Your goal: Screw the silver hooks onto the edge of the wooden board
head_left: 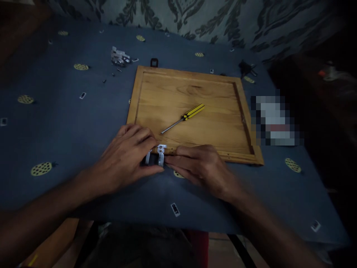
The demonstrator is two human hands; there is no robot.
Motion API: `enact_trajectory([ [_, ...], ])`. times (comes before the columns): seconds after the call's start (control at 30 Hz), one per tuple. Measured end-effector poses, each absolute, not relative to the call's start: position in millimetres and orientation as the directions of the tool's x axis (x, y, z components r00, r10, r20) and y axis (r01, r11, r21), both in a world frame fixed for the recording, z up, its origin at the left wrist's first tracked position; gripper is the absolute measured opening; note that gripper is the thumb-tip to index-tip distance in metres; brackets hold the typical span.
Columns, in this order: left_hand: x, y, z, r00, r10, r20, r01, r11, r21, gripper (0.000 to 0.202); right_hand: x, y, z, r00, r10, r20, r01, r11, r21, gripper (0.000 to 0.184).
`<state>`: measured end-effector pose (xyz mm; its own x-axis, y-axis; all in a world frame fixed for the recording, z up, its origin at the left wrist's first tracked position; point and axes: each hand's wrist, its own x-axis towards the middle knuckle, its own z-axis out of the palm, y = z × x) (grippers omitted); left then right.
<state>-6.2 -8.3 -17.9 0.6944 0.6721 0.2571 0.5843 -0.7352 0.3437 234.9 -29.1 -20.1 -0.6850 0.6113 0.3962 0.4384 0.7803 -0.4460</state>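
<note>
A framed wooden panel (178,93) lies on the cloth-covered table. At its near edge sits a silver metal hinge (161,154), with two arms jutting toward me. My left hand (128,156) curls over the panel's near-left corner, thumb and fingers closed around the hinge. To the right of it, my right hand (203,165) is pinched closed at the panel's edge, its fingertips by the hinge; whatever lies between them is hidden. On the panel rests a screwdriver (182,118) with a yellow and black handle, its tip pointing toward my left hand.
More silver metal hardware (119,56) lies at the back left, with several small screws (104,80) nearby. Behind the panel is a small black square piece (154,62). A dark object (247,69) sits at the back right, and a blurred-out item (275,121) lies right of the panel.
</note>
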Motion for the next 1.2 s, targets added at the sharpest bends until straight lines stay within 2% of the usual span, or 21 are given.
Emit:
enact_trajectory([
  [0.2,-6,-8,-18,0.699,0.665,0.265,0.578,-0.742,0.340,0.030,232,-31,-20,-0.716,0.630,0.301,0.515,0.768,-0.382,0.031],
  [0.33,-7,-8,-20,0.696,0.669,0.260,0.582,-0.738,0.342,0.032,231,-34,-22,-0.704,0.648,0.292,0.538,0.754,-0.376,0.024],
  [0.5,-6,-8,-20,0.689,0.680,0.251,0.597,-0.729,0.335,0.029,227,-39,-24,-0.693,0.665,0.279,0.603,0.747,-0.280,0.021],
  [0.6,-6,-8,-19,0.692,0.677,0.252,0.593,-0.732,0.336,0.029,225,-40,-23,-0.692,0.656,0.302,0.618,0.754,-0.224,0.026],
  [1.0,-7,-8,-14,0.711,0.668,0.221,0.571,-0.731,0.373,0.031,221,-40,-28,-0.669,0.617,0.415,0.618,0.771,-0.150,0.036],
  [1.2,-7,-9,-14,0.706,0.671,0.228,0.574,-0.730,0.370,0.028,221,-37,-26,-0.682,0.595,0.425,0.615,0.781,-0.108,0.041],
])
